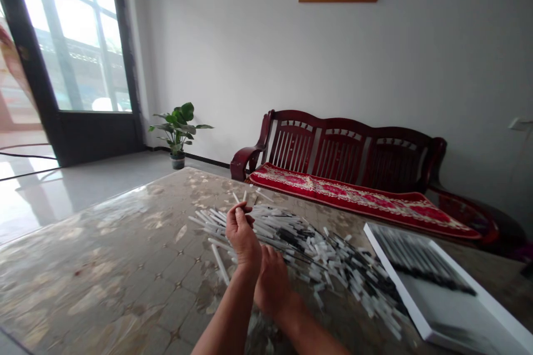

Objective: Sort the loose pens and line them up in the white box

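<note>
My left hand point(241, 236) is raised over a pile of loose pen parts, its fingers closed. Thin white tubes point(245, 196) stick up past its fingertips and appear to be in its grip. My right hand point(272, 274) is lower, just behind the left wrist, with its fingers curled at the pile's near side; what they hold is hidden. Long white tubes point(220, 263) lie on the left of the pile. Short whitish pieces point(325, 249) and black pieces point(287, 237) are spread toward the right.
A white shallow tray point(420, 321) holds a row of black-ended pens point(425, 258) at the right. The parts lie on a table point(137, 233) with a patterned cover. Beyond it are a red wooden bench point(337, 147), a potted plant point(177, 127) and a glazed door point(95, 127).
</note>
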Motion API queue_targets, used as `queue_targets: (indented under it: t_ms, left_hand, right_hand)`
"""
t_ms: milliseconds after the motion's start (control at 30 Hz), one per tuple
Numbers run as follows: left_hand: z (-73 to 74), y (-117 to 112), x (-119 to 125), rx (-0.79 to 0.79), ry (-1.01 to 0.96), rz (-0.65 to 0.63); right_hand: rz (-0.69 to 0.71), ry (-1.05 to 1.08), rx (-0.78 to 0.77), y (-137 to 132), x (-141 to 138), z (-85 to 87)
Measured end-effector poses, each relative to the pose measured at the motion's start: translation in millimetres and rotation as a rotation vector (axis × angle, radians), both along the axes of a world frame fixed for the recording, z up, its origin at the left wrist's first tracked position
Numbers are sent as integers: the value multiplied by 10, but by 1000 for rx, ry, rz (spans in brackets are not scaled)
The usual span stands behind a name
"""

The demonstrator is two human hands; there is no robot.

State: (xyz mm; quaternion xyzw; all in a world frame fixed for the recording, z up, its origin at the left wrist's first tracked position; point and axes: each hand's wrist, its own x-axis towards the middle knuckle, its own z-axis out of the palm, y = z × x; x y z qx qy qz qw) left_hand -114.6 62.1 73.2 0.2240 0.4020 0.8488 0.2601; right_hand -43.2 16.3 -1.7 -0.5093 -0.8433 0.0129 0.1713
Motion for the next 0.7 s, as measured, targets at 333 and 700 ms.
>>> queue_targets:
  t_ms: [333,700]
  left_hand:
    - [-494,92,62,-154,248,-11]
    - [-661,-182,550,-34,749,-306]
  right_hand:
    - [-125,-121,60,134,473,162]
    - [-199,200,-85,469,798,201]
